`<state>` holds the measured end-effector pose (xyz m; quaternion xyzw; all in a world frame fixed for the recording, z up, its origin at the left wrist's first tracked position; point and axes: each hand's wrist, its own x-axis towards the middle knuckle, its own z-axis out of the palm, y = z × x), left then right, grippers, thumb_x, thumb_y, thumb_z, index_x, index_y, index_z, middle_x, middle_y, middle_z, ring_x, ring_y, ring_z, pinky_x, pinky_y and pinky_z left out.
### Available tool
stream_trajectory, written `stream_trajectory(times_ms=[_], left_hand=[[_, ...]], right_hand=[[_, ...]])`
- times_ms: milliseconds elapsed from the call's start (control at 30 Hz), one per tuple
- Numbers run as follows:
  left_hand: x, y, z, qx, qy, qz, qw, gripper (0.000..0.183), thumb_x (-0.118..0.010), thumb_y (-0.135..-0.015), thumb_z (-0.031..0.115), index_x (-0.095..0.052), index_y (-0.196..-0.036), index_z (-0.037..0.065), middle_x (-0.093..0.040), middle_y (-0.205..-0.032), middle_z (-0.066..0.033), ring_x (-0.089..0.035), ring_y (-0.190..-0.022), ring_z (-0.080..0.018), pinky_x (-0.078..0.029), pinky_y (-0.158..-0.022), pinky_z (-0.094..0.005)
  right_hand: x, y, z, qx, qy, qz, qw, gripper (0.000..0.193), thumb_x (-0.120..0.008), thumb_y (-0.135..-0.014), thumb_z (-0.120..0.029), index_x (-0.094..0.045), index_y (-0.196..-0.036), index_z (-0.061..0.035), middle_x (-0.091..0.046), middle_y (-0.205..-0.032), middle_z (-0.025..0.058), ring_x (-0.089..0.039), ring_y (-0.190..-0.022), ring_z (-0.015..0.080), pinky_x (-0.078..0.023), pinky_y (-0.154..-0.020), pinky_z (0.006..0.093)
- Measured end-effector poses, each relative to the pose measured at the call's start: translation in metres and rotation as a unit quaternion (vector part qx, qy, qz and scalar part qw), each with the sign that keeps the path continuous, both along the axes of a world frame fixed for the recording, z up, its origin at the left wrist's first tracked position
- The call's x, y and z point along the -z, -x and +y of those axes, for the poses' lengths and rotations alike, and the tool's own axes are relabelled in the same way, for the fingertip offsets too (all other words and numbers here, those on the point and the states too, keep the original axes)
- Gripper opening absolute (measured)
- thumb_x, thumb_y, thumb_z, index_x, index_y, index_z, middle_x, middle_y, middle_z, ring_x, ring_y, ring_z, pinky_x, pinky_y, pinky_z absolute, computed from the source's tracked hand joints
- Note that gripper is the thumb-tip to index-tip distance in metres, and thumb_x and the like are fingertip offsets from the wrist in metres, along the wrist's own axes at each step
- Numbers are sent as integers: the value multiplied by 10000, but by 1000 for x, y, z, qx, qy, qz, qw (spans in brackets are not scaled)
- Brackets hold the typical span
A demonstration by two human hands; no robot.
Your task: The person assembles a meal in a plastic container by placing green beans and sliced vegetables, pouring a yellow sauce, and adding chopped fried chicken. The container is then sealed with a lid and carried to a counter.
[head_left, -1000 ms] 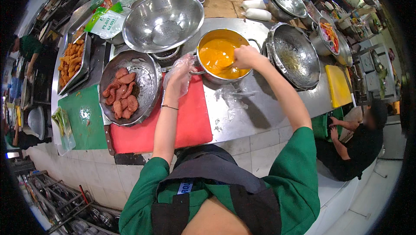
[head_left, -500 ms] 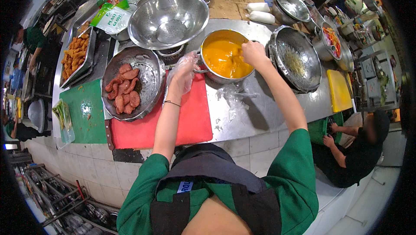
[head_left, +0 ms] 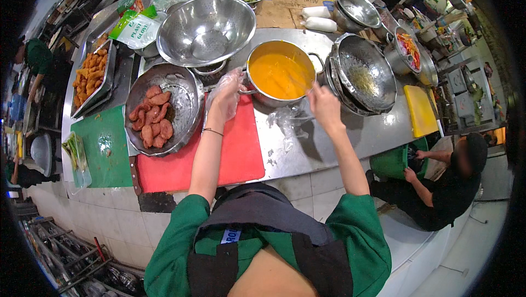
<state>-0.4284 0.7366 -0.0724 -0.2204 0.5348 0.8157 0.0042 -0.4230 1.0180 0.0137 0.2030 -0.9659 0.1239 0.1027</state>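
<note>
A steel pot (head_left: 259,95) of thick orange-yellow liquid (head_left: 274,67) stands on the metal table in front of me. My left hand (head_left: 227,90), in a clear plastic glove, is closed at the pot's left handle. My right hand (head_left: 324,104) is bare and closed around the handle of what looks like a whisk (head_left: 300,78); its thin wires are blurred in the liquid at the pot's right side. A crumpled clear plastic glove or bag (head_left: 287,123) lies just below the pot. Left of my gloved hand, a wide metal bowl (head_left: 186,86) holds reddish-brown coated pieces (head_left: 158,112).
A red cutting board (head_left: 233,154) lies under my left forearm, with a knife (head_left: 135,174) at its left end. Behind stands a steel colander (head_left: 211,23). Stacked dark bowls (head_left: 378,72) sit right of the pot. A person (head_left: 446,187) crouches at lower right beside a green tub (head_left: 392,163).
My right hand has moved from over the pot's right rim toward me, down and slightly right. The left hand stays at the handle. The whole view has shifted a little.
</note>
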Motion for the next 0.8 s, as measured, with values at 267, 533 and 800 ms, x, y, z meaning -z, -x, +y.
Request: stream_trajectory(times_ms=[267, 533, 800], left_hand=[[-2, -2, 3, -7, -12, -4, 1000, 380, -523, -938, 380, -595, -1132, 62, -583, -860, -60, -496, -624, -131, -406, -566, -279], [10, -12, 10, -12, 46, 28, 998, 428, -377, -970, 421, -561, -969, 34, -545, -804, -68, -490, -749, -177, -414, -693, -345], [-19, -25, 9, 34, 170, -53, 983, 377, -366, -948, 391, -519, -967, 47, -549, -840, -53, -507, -794, -193, -418, -717, -349]], right_hand=[[4, 9, 10, -12, -52, 22, 998, 310, -557, -904, -308, -559, -1085, -56, -604, -822, 159, -639, -691, 365, -515, -571, 461], [8, -16, 1, -2, 75, 93, 993, 373, -551, -929, -285, -559, -1222, -56, -587, -870, 166, -614, -706, 367, -489, -585, 441], [1, -13, 14, -20, 44, 130, 990, 393, -553, -928, -303, -553, -1232, -55, -581, -874, 170, -610, -713, 374, -482, -600, 446]])
